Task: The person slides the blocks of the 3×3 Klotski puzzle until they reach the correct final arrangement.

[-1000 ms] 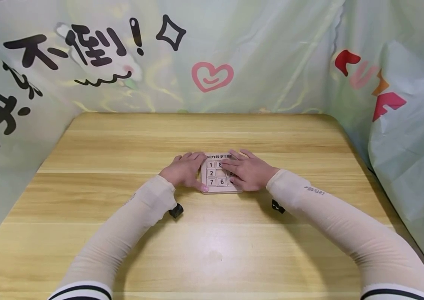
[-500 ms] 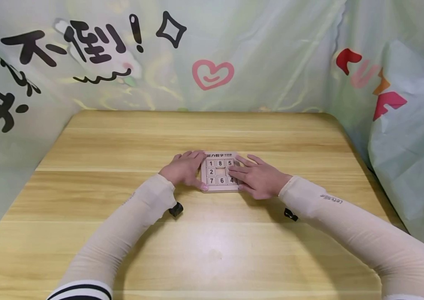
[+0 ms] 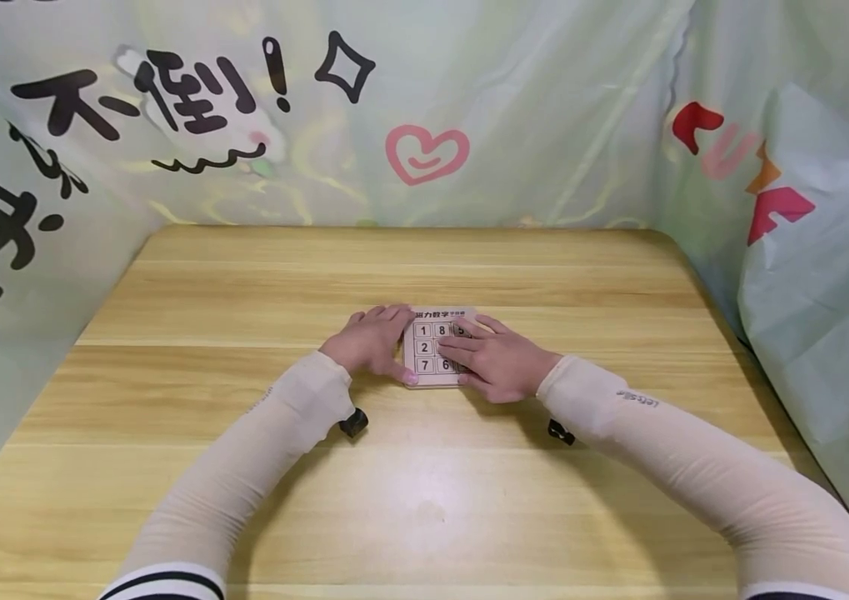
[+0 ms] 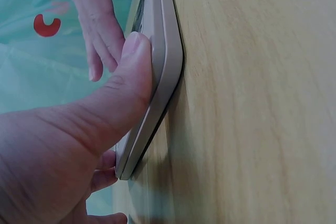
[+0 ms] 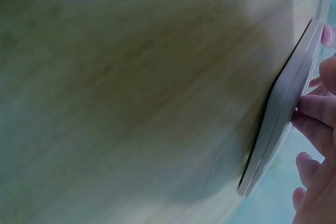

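Note:
A pale number sliding puzzle point(image 3: 426, 375) lies flat on the wooden table, with black lettering along its top. Tiles 1, 8, 2, 7 and 6 show; the 5 is partly covered. My left hand point(image 3: 370, 340) grips the puzzle's left side, thumb at the near corner and fingers toward the far corner. In the left wrist view the thumb point(image 4: 134, 69) presses on the puzzle's rim. My right hand point(image 3: 506, 360) lies over the right part of the puzzle, its fingers stretched onto the tiles and hiding the middle and right ones. The right wrist view shows those fingertips at the puzzle's face point(image 5: 296, 114).
The wooden table point(image 3: 424, 492) surrounds the puzzle on all sides. A printed cloth curtain point(image 3: 529, 108) hangs behind the table and down both sides. Small black wrist mounts point(image 3: 353, 422) sit under both sleeves.
My right hand first drew back to the right, baring the 5 and 4 tiles, then moved left over the puzzle again. The left hand has kept its hold.

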`<state>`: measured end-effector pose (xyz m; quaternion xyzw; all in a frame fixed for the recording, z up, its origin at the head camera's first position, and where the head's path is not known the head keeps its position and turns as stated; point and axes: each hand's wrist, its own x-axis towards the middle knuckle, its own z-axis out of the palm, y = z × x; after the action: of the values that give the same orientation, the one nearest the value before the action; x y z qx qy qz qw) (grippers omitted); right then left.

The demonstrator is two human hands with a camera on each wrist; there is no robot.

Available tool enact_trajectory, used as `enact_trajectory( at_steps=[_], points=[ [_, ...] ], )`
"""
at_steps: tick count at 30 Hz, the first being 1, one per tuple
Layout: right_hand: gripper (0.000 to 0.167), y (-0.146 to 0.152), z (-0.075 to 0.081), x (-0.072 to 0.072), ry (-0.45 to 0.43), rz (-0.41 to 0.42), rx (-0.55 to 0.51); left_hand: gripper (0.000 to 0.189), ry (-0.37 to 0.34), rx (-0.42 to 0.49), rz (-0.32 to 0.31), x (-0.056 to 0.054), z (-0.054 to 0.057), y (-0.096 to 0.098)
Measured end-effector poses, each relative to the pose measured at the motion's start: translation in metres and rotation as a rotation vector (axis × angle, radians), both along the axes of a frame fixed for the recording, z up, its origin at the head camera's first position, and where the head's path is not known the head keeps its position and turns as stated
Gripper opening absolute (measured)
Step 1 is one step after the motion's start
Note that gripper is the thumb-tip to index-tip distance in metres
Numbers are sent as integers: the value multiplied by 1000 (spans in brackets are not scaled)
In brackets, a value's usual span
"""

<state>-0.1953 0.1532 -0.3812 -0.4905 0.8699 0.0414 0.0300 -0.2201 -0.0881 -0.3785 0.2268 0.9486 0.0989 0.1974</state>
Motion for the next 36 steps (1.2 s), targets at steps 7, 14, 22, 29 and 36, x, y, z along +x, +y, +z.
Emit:
enact_trajectory(
  at_steps=[7,14,22,29,36],
  points=[
    [51,3,0,-3,-21,-24,16,111,-2,-13,0,-1,-1,1],
    [52,16,0,-13,-48,-89,-9,111,-9,-8,1,-1,-1,0],
    [52,26,-4,-21,-64,-131,-23,109,-18,-15,3,-2,-1,1],
    [52,26,-2,-14,-62,-119,-19,109,-15,-12,2,-2,-2,2],
    [51,27,1,-5,-34,-77,-5,113,-7,-7,1,-1,-1,1]
  ],
)
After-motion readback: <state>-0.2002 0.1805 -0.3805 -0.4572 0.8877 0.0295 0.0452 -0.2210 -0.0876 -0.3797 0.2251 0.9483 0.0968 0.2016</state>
